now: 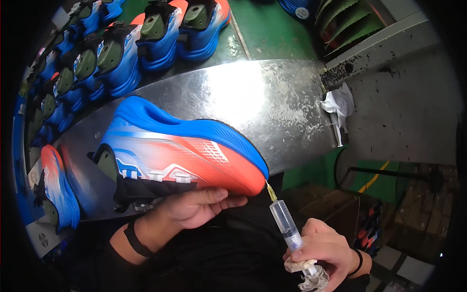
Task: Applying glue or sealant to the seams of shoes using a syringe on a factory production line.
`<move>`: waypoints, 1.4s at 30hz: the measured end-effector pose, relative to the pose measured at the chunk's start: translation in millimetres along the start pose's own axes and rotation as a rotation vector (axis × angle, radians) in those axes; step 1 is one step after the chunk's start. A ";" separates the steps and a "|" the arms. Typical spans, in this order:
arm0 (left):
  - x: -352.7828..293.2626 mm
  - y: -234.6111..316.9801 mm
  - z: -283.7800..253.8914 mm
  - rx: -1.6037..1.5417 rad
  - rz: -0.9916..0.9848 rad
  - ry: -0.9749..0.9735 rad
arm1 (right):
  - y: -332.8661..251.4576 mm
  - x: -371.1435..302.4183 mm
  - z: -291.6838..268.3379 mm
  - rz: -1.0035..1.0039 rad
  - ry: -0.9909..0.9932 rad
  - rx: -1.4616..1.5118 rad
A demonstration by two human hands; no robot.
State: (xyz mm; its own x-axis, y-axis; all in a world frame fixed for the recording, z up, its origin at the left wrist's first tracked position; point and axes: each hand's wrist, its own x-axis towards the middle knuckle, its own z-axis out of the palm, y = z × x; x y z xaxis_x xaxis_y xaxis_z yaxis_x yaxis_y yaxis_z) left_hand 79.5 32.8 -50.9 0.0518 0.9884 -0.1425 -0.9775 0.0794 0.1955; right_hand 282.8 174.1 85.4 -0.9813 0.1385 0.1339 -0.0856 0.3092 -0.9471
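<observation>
A blue and coral-red sports shoe (180, 151) lies on its side, its blue sole turned up and away from me and its toe to the right. My left hand (202, 207) grips the shoe from below near the toe, thumb along the upper. A dark green shoe last (106, 164) shows in the shoe's opening. My right hand (323, 250) is closed around a clear syringe (283, 220) with a yellowish needle tip. That tip meets the toe where the sole joins the upper. A crumpled whitish cloth (314, 278) is bunched around the syringe's plunger end.
Several similar shoes (116, 61) on lasts stand in rows at the far left, over a green surface. One more shoe (61, 187) stands at the left. A metal worktable (287, 107) spans the middle. On its right edge lie a white cloth (339, 102) and a thin white tool (336, 130).
</observation>
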 end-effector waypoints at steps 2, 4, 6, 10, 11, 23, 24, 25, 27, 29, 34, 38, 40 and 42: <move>4.1 0.2 -0.2 -0.001 -0.003 0.003 | 2.1 2.3 1.6 -0.037 0.010 -0.067; 7.9 0.1 1.5 -0.007 0.017 0.004 | 2.7 3.7 4.6 -0.062 0.025 -0.109; 9.4 0.2 1.6 -0.011 0.019 0.009 | 3.3 5.3 8.8 -0.089 0.035 -0.151; 12.6 -0.4 4.7 -0.026 0.055 0.026 | 6.2 6.1 18.9 -0.113 0.011 -0.271; 13.1 -1.0 4.4 -0.025 0.059 0.028 | 8.2 6.2 20.7 -0.113 -0.008 -0.329; 18.5 0.6 20.5 -0.050 0.063 0.101 | 43.8 -0.1 44.5 -0.217 0.043 -0.701; 17.0 1.7 21.2 -0.057 0.069 0.112 | 45.9 2.4 45.2 -0.233 0.034 -0.707; 15.8 2.9 21.8 -0.064 0.075 0.123 | 48.1 3.5 46.4 -0.248 0.033 -0.705; 15.2 3.0 23.5 -0.046 0.095 0.137 | 49.0 1.3 49.3 -0.218 0.013 -0.719; 14.7 4.5 25.5 -0.019 0.109 0.152 | 45.6 -2.9 51.8 -0.274 0.082 -0.710; -44.9 -4.3 2.1 0.016 0.014 0.118 | 58.3 -4.2 17.6 -0.284 0.228 -0.780; -115.2 7.2 41.9 0.147 0.242 0.526 | 111.4 28.0 -19.7 -0.283 0.388 -0.860; -126.4 22.8 38.9 0.487 0.238 0.608 | 128.2 43.1 -31.1 -0.285 0.426 -0.838; -98.7 33.8 47.9 0.564 0.266 0.586 | 136.0 49.4 -43.0 -0.282 0.465 -0.838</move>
State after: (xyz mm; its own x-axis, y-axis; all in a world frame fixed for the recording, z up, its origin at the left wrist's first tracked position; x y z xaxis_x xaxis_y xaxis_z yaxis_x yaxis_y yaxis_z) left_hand 51.1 -55.9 16.3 -0.4308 0.7692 -0.4720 -0.6862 0.0605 0.7249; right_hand 230.1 263.4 -24.3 -0.7631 0.2571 0.5929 0.0203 0.9265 -0.3757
